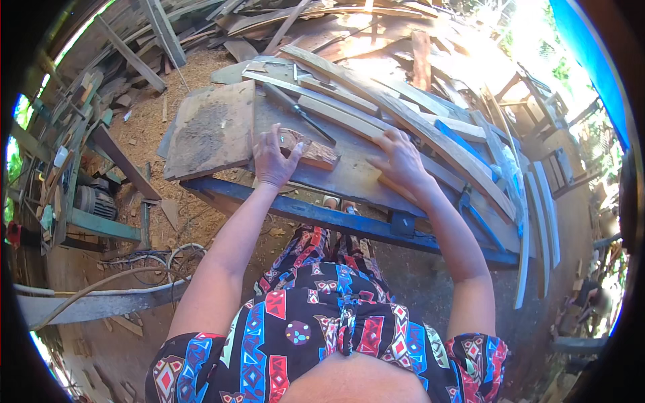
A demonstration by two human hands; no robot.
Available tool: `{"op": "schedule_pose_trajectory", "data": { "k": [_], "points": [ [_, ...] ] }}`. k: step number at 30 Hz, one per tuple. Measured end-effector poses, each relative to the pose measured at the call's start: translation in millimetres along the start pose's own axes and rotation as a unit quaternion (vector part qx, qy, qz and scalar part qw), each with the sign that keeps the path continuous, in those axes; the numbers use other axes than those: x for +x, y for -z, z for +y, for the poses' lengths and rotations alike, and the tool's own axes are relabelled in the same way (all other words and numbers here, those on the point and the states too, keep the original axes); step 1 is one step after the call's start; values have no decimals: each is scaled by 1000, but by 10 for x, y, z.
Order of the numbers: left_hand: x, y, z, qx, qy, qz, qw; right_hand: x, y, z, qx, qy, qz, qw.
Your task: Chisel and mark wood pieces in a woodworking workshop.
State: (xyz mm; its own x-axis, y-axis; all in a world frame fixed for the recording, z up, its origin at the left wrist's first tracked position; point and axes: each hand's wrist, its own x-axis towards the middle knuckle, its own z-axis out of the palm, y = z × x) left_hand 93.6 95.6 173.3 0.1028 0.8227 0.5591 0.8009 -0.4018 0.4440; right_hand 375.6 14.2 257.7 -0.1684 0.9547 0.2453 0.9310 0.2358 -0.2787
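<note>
A reddish-brown block of wood (317, 154) with a rough, carved-looking upper face lies on the workbench (349, 181) in front of me. Against its left end rests my left hand (274, 160), fingers stretched and thumb spread over the wood. My right hand (399, 160) hovers over or touches the bench top farther right, its fingers apart and nothing visible in them; a strip of wood lies partly under it. Behind the block, a long dark tool (299, 113) with a thicker grey end slants across the bench. What it is exactly, I cannot tell.
A wide, dusty board (211, 131) covers the bench's left end. Long wooden strips (430, 138) lie along the far side, with a blue-framed tool (480, 218) at right. A motor (95, 201) stands under the left-hand frame, near loose cables (168, 265). Sawdust (195, 74) and scrap timber surround the bench.
</note>
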Motion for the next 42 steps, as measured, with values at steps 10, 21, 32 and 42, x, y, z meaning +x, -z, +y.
{"op": "schedule_pose_trajectory", "data": {
  "k": [10, 21, 32, 42],
  "points": [
    [-25, -55, -9, 36, -29, -15, 999, 1067, -904, -380, -1, -50, -113, 992],
    [-37, -71, 2, 23, -29, -22, 999, 1042, -450, -210, 622, -286, -81, 724],
    [8, -145, -109, 37, -43, 10, 998, 217, 362, -412, 676, -204, 32, 707],
    [-269, -292, 471, 66, -56, 3, 996, -552, 955, -636, 705, -176, 121, 677]
  ]
}}
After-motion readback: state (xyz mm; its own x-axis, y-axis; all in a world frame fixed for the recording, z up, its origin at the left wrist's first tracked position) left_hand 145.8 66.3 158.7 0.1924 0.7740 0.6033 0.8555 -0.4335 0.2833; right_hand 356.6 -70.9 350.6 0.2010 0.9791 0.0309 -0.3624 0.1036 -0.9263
